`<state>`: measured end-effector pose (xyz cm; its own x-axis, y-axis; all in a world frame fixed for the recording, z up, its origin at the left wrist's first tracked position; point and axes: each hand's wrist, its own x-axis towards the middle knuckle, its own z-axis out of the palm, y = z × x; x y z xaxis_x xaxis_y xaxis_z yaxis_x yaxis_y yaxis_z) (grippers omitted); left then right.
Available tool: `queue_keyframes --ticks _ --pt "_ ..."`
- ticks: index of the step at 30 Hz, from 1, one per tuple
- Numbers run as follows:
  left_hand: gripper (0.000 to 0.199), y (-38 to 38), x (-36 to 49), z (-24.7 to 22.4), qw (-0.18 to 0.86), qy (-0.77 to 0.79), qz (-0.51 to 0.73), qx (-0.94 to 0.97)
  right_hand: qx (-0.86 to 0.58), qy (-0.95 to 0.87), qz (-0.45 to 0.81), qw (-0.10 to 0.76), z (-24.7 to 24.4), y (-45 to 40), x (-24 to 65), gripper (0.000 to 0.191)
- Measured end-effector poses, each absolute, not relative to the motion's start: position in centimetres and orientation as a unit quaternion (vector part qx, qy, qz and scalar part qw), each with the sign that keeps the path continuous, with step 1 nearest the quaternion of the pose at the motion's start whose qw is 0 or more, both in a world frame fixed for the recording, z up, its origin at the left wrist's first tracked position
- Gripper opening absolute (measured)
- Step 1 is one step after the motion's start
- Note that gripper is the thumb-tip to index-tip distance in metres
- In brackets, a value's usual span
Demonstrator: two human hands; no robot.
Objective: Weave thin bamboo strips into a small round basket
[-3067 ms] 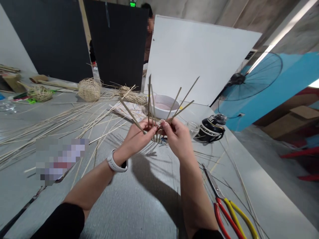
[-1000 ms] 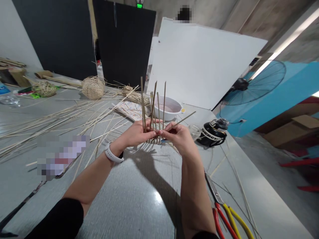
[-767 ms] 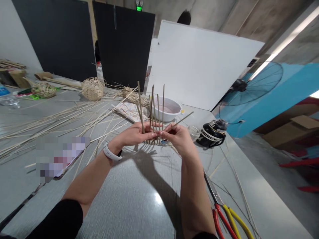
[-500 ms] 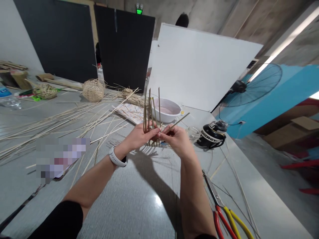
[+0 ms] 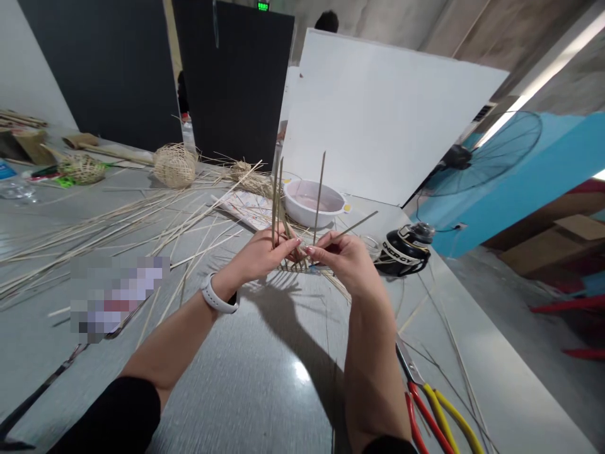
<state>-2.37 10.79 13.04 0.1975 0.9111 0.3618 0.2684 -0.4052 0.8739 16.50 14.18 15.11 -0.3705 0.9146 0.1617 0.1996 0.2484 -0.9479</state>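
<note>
Between my hands is a small, flat woven bamboo basket base point(image 5: 295, 267), with thin upright stakes point(image 5: 276, 202) rising from it. My left hand point(image 5: 259, 257) pinches the base's left side among the stakes. My right hand point(image 5: 341, 260) grips the right side, and a loose, slanting bamboo strand point(image 5: 357, 223) sticks out past its fingers. My fingers hide part of the weave. A white watch band point(image 5: 216, 296) circles my left wrist.
Behind my hands stand a white basin point(image 5: 312, 205) and a printed sheet point(image 5: 246, 209). A black bottle point(image 5: 406, 253) and a glass point(image 5: 371, 246) are to the right. Red-and-yellow-handled pliers point(image 5: 428, 403) lie front right. Loose bamboo strips point(image 5: 118, 236) and a round woven form point(image 5: 174, 166) lie left.
The stakes, bunched together half a second ago, now spread wider, with one standing further right. The woven base sits slightly lower and both hands have shifted with it.
</note>
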Motion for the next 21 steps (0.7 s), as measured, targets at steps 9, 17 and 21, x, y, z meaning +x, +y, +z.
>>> queue_keyframes --ticks 9,17,21 --pt "0.019 11.21 -1.87 12.39 0.424 0.397 0.494 0.647 -0.418 -0.705 0.421 0.389 14.49 14.45 16.21 0.045" --pt "0.014 11.11 -2.02 12.4 0.416 0.41 0.503 0.637 -0.417 -0.701 0.418 0.399 14.67 14.5 16.09 0.045" --pt "0.013 11.4 -2.13 12.27 0.445 0.415 0.488 0.626 -0.392 -0.712 0.451 0.369 14.68 14.61 16.48 0.044"
